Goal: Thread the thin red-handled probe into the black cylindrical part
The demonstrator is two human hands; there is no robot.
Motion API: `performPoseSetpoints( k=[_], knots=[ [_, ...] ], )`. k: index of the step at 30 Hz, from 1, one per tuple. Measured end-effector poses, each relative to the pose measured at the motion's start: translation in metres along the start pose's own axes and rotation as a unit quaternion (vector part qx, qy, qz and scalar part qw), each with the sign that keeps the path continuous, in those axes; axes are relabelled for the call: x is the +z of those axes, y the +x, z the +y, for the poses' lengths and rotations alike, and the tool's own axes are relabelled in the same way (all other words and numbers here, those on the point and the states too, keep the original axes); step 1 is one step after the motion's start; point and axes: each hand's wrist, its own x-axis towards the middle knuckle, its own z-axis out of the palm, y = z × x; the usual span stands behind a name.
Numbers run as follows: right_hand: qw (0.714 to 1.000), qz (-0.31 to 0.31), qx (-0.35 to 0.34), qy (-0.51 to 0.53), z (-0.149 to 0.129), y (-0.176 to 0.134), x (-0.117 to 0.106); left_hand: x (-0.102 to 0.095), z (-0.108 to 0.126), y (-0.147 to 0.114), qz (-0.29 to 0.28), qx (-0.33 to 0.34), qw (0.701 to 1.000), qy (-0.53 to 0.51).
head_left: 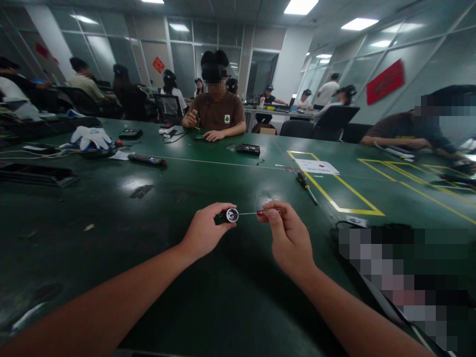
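Between the thumb and fingers of my left hand (209, 228) is a small black cylindrical part (232, 215), its pale round end turned toward my right side. My right hand (292, 235) grips a screwdriver (265, 212) by its red handle. The thin metal shaft points left and its tip meets the open end of the cylindrical part; how deep it reaches inside I cannot tell. Both hands are held above the green table (208, 292).
Beyond my right hand lies a black-and-yellow screwdriver (307, 187) near yellow tape and a paper sheet (317, 166). A dark cylindrical tool (147, 159) and white gloves (91, 138) are at the left. A person (219, 111) works across the table. A blurred-out patch covers the lower right.
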Motion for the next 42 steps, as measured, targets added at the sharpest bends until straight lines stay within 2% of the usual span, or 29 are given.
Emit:
performPoseSetpoints(
  k=[13,29,31,37,42],
  knots=[
    [0.998,-0.045,-0.036,-0.009,-0.0021,-0.0021,-0.0026,-0.0004,0.0013,0.0014,-0.002,-0.018,1.0,0.002],
    [0.995,-0.091,-0.045,0.015,-0.0066,-0.0036,-0.0021,0.0017,-0.0069,0.0018,0.004,0.026,1.0,-0.002],
    [0.996,-0.08,-0.035,0.016,-0.0049,-0.0035,-0.001,0.0017,-0.007,0.0018,0.001,0.025,1.0,0.001],
    [0.994,-0.024,0.061,0.085,0.0027,-0.0015,0.0025,0.0012,-0.0046,0.0019,0.002,0.013,1.0,0.008],
    [0.992,-0.019,0.075,0.097,0.0005,0.0031,0.0037,-0.0002,-0.0059,0.0006,-0.004,0.014,1.0,0.019]
  ],
)
